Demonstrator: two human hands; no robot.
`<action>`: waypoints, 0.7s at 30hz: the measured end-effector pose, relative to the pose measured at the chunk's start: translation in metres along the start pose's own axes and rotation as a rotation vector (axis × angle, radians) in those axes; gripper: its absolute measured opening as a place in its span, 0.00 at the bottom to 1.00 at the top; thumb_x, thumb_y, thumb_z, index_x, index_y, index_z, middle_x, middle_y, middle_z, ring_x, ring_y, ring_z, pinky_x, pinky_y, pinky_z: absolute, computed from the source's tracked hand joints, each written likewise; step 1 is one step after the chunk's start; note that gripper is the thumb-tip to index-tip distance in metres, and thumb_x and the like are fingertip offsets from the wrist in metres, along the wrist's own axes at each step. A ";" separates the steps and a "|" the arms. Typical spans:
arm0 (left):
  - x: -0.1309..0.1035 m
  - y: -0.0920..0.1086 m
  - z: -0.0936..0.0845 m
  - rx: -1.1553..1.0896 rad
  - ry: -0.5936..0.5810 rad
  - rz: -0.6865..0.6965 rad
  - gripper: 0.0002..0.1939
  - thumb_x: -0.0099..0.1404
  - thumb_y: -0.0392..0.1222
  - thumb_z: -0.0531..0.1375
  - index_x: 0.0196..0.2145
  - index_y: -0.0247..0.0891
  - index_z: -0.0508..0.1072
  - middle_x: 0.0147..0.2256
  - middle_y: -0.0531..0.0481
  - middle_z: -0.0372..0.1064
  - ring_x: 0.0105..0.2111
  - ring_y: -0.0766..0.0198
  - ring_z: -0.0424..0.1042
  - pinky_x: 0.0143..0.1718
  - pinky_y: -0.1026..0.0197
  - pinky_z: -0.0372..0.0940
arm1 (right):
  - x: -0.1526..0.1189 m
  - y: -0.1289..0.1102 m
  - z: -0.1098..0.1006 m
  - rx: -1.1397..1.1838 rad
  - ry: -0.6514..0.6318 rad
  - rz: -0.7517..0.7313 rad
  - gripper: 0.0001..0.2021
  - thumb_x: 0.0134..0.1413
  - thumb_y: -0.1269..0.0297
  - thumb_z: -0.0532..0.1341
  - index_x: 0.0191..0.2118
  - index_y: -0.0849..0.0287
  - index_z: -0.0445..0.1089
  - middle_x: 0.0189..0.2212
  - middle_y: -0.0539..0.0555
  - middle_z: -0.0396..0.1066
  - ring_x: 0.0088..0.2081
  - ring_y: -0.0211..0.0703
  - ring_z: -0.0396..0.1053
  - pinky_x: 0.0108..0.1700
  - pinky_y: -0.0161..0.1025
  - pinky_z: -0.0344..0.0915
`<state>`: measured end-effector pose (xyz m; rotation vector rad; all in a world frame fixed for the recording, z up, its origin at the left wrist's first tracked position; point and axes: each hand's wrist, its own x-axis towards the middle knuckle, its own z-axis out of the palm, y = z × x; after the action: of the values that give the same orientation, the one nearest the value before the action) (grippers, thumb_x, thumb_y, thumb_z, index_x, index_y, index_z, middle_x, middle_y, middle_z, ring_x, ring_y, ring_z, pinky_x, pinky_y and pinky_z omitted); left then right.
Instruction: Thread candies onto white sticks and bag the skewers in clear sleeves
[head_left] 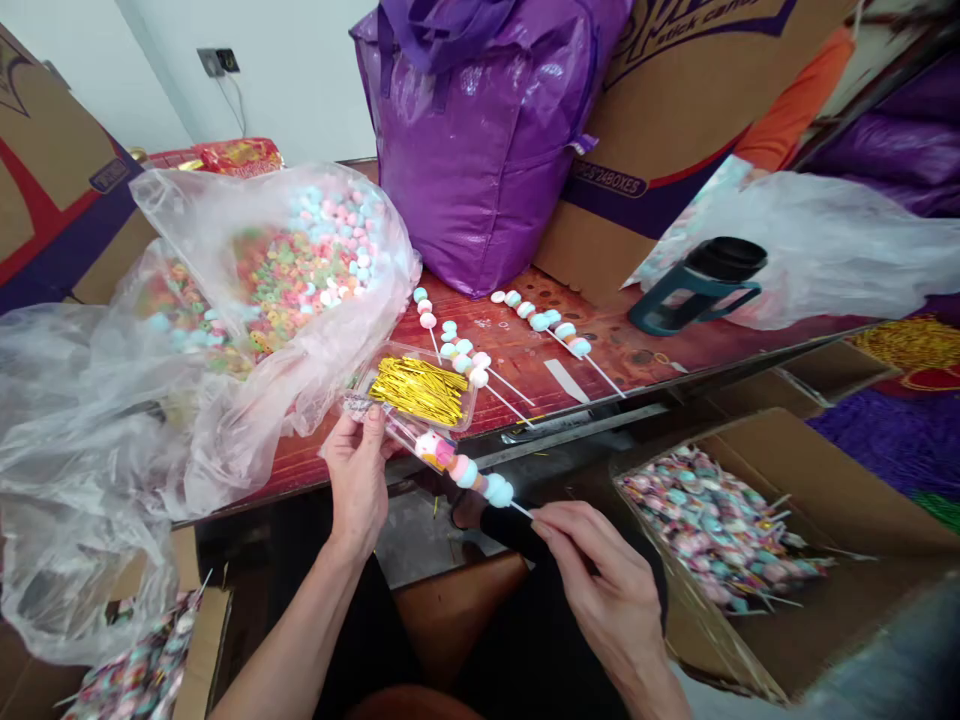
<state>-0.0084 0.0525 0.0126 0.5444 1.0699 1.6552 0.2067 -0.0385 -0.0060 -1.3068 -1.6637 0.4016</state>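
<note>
My left hand [358, 470] is closed on one end of a clear plastic wrapper [401, 428], thumb on top. A candy skewer [480, 478] with pink, blue and orange sweets sits partly inside that wrapper. Its white stick is pinched by the fingertips of my right hand [600, 575]. Just beyond my left hand, gold twist ties [420, 388] fill a clear plastic tray [466, 412] at the table edge. More candy skewers [463, 352] lie behind the tray, and another group of skewers [551, 322] rests farther right.
A plastic bag of loose sweets [300, 260] spreads over the table's left. Behind stand a purple bag [480, 150] and a cardboard carton [675, 120]. A dark bottle [694, 285] lies tilted at right. Boxes of wrapped skewers [705, 520] flank my legs. Another person's orange sleeve [799, 105] shows.
</note>
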 end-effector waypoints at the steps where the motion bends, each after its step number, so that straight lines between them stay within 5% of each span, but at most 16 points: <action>1: -0.001 -0.002 -0.001 0.024 -0.015 0.005 0.17 0.55 0.52 0.71 0.34 0.36 0.75 0.35 0.51 0.76 0.30 0.68 0.74 0.31 0.67 0.68 | 0.001 -0.001 0.002 0.013 -0.015 -0.002 0.08 0.61 0.75 0.61 0.38 0.55 0.75 0.33 0.52 0.74 0.35 0.41 0.72 0.37 0.37 0.68; 8: -0.007 -0.011 -0.002 0.030 -0.038 0.029 0.15 0.58 0.51 0.69 0.34 0.39 0.72 0.35 0.52 0.76 0.30 0.69 0.73 0.35 0.66 0.70 | 0.000 -0.010 0.026 0.096 -0.016 0.029 0.09 0.61 0.77 0.60 0.39 0.57 0.74 0.31 0.51 0.69 0.32 0.36 0.68 0.33 0.33 0.65; 16: -0.011 -0.005 -0.001 0.050 -0.087 -0.084 0.21 0.54 0.53 0.71 0.32 0.40 0.65 0.29 0.56 0.74 0.26 0.69 0.74 0.29 0.69 0.68 | -0.005 -0.018 0.033 0.169 -0.083 0.078 0.09 0.63 0.77 0.59 0.41 0.57 0.73 0.29 0.49 0.65 0.29 0.34 0.64 0.30 0.31 0.61; 21: -0.013 -0.004 0.001 0.076 -0.104 -0.191 0.23 0.49 0.51 0.74 0.36 0.38 0.70 0.32 0.52 0.77 0.28 0.65 0.76 0.29 0.66 0.70 | -0.006 -0.020 0.035 0.156 -0.091 0.032 0.11 0.63 0.78 0.58 0.44 0.58 0.73 0.30 0.50 0.63 0.29 0.35 0.63 0.32 0.32 0.61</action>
<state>-0.0014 0.0415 0.0119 0.5541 1.0769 1.4100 0.1663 -0.0414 -0.0111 -1.2158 -1.6528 0.6054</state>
